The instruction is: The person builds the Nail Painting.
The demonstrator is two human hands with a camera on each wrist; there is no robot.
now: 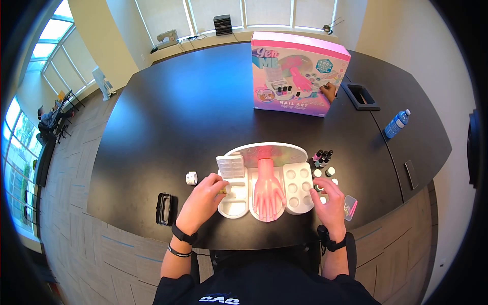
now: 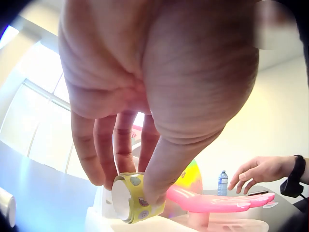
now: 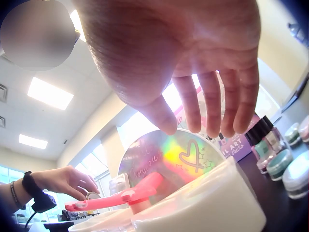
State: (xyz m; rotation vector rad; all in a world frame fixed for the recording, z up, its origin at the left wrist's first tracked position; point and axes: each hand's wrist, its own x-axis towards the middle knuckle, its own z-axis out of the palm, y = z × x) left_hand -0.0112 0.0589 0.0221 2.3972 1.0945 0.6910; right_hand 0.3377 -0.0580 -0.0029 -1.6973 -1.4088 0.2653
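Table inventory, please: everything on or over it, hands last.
box: one, pink, far side
water bottle: one, blue, right
open tray: one, black, far right
model hand: one, pink, centre
backboard: one, shimmery, behind model hand
trays: two, white, beside model hand
polish bottles: several, black-capped, right
jars: several, mostly white-lidded, right
container: one, clear, right
small roll: one, white, left
hollow frame: one, black, left
patterned roll: one, yellow, at left tray
left hand: one, pinching patterned roll
right hand: one, empty, near jars

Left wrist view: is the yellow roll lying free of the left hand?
No, the left hand holds the yellow roll pinched between its thumb and fingers.
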